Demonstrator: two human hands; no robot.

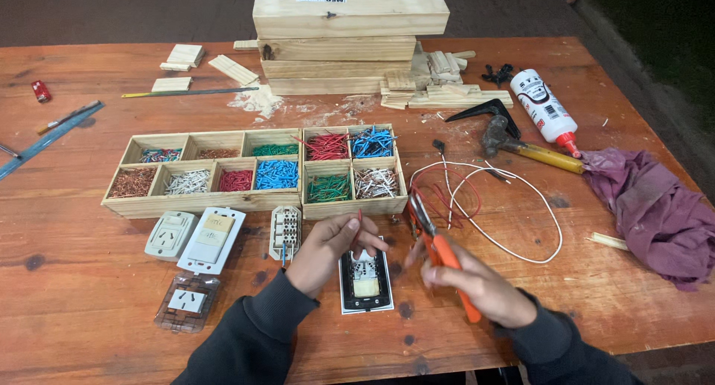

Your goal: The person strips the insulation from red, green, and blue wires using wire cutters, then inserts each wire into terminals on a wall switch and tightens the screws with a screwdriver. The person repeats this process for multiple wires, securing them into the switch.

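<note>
My left hand (pixel 333 247) pinches a short red wire piece (pixel 360 220) between its fingertips, just above a black-framed switch module (pixel 366 281) lying on the table. My right hand (pixel 477 284) grips orange-handled pliers (pixel 436 245), jaws pointing up-left toward a loop of red and white wire (pixel 484 199). A white terminal block (pixel 285 231) sits left of my left hand. Both sleeves are dark.
Wooden compartment trays (pixel 253 200) hold several colours of cut wire. White socket plates (pixel 199 237) and a clear one (pixel 187 301) lie left. A hammer (pixel 521 145), glue bottle (pixel 545 106), purple rag (pixel 655 214) sit right. Wooden boxes (pixel 346 35) stack behind.
</note>
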